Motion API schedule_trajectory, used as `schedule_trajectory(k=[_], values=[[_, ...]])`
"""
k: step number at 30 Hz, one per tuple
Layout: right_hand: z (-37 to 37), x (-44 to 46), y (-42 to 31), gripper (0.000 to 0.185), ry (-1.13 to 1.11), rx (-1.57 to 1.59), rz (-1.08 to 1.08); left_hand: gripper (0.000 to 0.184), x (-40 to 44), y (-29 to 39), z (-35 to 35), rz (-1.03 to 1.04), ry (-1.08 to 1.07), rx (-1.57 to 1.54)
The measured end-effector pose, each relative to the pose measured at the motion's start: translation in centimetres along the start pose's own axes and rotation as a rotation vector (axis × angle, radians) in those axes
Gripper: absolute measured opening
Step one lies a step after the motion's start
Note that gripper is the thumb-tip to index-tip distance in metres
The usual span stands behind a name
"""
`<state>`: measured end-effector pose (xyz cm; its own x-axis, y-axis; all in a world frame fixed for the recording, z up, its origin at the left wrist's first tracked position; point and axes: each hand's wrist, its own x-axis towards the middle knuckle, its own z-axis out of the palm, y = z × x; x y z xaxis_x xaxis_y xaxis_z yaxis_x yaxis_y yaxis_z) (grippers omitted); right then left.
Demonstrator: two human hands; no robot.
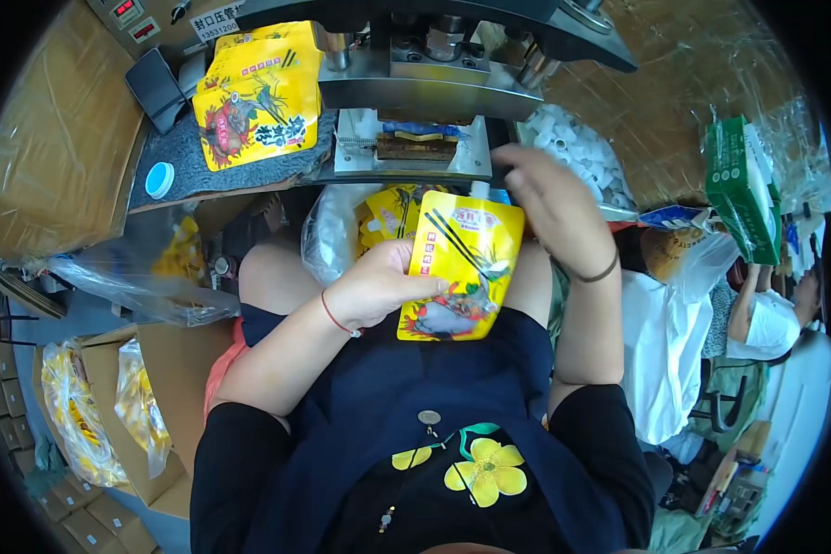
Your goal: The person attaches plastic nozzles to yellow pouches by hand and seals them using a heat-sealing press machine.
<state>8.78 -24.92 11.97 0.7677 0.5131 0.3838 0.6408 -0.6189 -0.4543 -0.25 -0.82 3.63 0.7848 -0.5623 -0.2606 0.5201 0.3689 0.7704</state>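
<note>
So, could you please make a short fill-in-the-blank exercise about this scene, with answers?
The left hand holds a pouch whose main color is ____.
The pouch's white spout points ____ (toward/away from) the person.
The right hand is nearer to the pouch's ____ (spouted/plain) end.
In the picture, the white plastic pieces lie to the ____ (left/right) of the metal press.
Missing words: yellow; away from; spouted; right.

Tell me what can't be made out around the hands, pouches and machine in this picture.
All in the head view:
- Right hand: its fingers are blurred, so their exact pose is unclear.
- Left hand: most fingers are hidden behind the held pouch.
- Held pouch: its back is turned away from the camera.
- Stacked pouches: the front one covers much of the others.
- Machine: its top is cut off by the upper edge.
</note>
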Motion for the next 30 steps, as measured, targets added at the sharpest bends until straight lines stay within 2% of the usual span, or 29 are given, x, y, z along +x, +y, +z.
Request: schedule_trajectory(k=[2, 3, 5, 8, 9, 12, 13, 14, 16, 17, 18, 20, 22, 23, 26, 27, 30], values=[[-1.0, 0.3, 2.8, 0.022, 0.065, -0.369, 0.248, 0.034, 0.9, 0.0, -1.3, 0.014, 0.035, 0.004], [-1.3, -0.2, 4.8, 0.023, -0.006, -0.407, 0.226, 0.036, 1.3, 0.4, -1.8, 0.046, 0.053, -0.095], [-0.4, -1.0, 8.7, 0.024, -0.131, -0.445, 0.194, 0.034, 1.9, 2.5, -3.3, 0.056, 0.116, -0.031], [1.1, -0.7, 10.1, 0.020, -0.093, -0.386, 0.163, 0.034, 3.3, 4.9, -5.3, 0.115, 0.103, -0.068], [1.0, -0.6, 9.9, 0.024, -0.125, -0.347, 0.195, 0.035, 3.2, 5.5, -5.1, 0.092, 0.126, -0.124], [1.9, -1.0, 9.8, 0.037, 0.080, -0.367, 0.207, 0.037, 3.4, 5.1, -6.0, 0.073, 0.064, -0.146], [2.1, -1.0, 9.2, 0.047, 0.170, -0.402, 0.166, 0.038, 3.6, 4.9, -6.2, 0.190, 0.109, -0.064], [1.9, -0.7, 9.1, 0.048, 0.094, -0.355, 0.177, 0.040, 3.5, 5.1, -6.5, 0.368, 0.281, 0.122], [1.2, -0.4, 9.8, 0.049, -0.071, -0.267, 0.207, 0.044, 2.3, 7.3, -9.5, 0.645, 0.833, 0.687], [1.1, -0.3, 10.8, 0.051, -0.057, -0.246, 0.089, 0.053, 1.1, 8.7, -10.7, 0.871, 1.075, 1.043], [1.0, -0.1, 11.0, 0.049, -0.106, -0.235, 0.159, 0.064, 0.1, 10.3, -12.7, 1.092, 1.185, 1.586], [0.4, 0.3, 11.2, 0.044, -0.202, -0.225, 0.298, 0.073, -1.5, 9.5, -14.4, 0.659, 1.040, 1.960], [1.1, 0.3, 11.6, 0.036, -0.035, -0.247, 0.230, 0.058, -3.2, 7.4, -12.9, 0.676, 0.850, 2.084], [1.6, -0.4, 11.7, 0.032, 0.043, -0.252, 0.208, 0.038, -3.9, 6.0, -13.6, 0.672, 0.806, 2.047], [2.3, -0.2, 10.7, 0.024, 0.116, -0.283, 0.243, 0.031, -5.3, 6.1, -11.1, 0.609, 0.920, 1.685], [2.0, 0.2, 9.8, 0.023, 0.069, -0.336, 0.302, 0.026, -5.3, 5.7, -11.4, 0.628, 0.918, 1.602], [2.3, -0.2, 11.3, 0.019, 0.148, -0.250, 0.159, 0.021, -5.0, 4.4, -9.0, 0.519, 0.814, 1.240]])
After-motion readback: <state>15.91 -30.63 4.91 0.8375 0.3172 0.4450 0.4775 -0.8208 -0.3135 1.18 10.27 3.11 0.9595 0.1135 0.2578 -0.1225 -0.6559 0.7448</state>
